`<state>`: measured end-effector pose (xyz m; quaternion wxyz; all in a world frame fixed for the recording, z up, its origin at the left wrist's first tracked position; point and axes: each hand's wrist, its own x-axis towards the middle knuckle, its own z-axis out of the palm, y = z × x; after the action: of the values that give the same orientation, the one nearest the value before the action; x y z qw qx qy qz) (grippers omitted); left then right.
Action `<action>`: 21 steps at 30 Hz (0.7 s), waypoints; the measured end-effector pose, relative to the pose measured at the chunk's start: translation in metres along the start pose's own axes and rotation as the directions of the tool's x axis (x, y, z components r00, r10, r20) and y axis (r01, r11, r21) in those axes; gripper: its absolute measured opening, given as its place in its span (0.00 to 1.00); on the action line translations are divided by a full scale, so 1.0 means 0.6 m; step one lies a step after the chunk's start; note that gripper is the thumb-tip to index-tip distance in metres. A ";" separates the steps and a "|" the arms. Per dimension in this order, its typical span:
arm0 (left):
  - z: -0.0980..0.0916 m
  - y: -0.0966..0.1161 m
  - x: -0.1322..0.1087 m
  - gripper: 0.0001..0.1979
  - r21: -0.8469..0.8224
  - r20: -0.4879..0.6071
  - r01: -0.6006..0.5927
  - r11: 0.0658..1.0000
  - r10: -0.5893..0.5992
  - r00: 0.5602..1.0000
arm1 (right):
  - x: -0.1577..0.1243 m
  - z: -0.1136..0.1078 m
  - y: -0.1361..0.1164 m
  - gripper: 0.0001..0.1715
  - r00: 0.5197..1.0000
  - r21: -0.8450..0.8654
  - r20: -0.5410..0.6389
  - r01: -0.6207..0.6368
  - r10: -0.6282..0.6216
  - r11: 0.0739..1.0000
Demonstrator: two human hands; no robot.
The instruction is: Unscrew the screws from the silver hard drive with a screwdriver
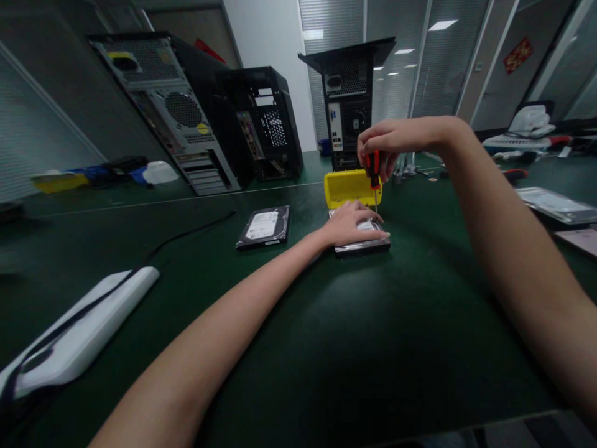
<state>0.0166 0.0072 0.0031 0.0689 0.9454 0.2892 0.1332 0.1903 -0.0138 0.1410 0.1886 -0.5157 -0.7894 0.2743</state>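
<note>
A hard drive (362,249) lies on the green table in front of me, partly hidden by my left hand (352,224). That hand rests across its top with thumb and fingers stretched out and apart. Above the drive, my right hand (382,146) is closed around the red and black handle of a screwdriver (374,169). The shaft points straight down, its tip at the drive's far right part, close to my left fingertips. Just behind stands an open yellow case (352,186). A second hard drive (265,226) lies label up to the left.
Three computer towers stand at the back: a large one (200,118), a smaller one (263,121) and another (347,106) behind the yellow case. A white device (93,317) with a black cable lies at left. More drives (557,205) and tools are at right.
</note>
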 end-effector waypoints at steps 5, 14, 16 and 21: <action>-0.001 -0.001 0.001 0.30 -0.003 -0.001 -0.012 1.000 0.012 1.000 | 0.000 -0.010 0.008 0.12 1.000 -0.008 0.006 0.006 -0.005 1.000; -0.003 -0.005 0.002 0.28 -0.028 -0.003 -0.020 0.999 0.020 1.000 | -0.003 -0.013 0.029 0.15 0.998 0.002 -0.028 0.057 -0.057 0.998; -0.004 -0.005 0.003 0.26 -0.048 0.004 -0.004 0.999 0.004 1.000 | -0.001 -0.011 0.030 0.15 0.998 -0.005 -0.043 0.055 -0.056 0.998; -0.004 -0.006 0.016 0.20 -0.104 -0.007 0.048 0.993 -0.049 0.999 | 0.000 -0.012 0.026 0.13 0.999 -0.030 -0.021 0.026 -0.027 0.999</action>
<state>0.0215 0.0159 0.0067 0.1199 0.9326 0.3052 0.1506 0.2056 -0.0071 0.1365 0.1932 -0.5109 -0.7981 0.2543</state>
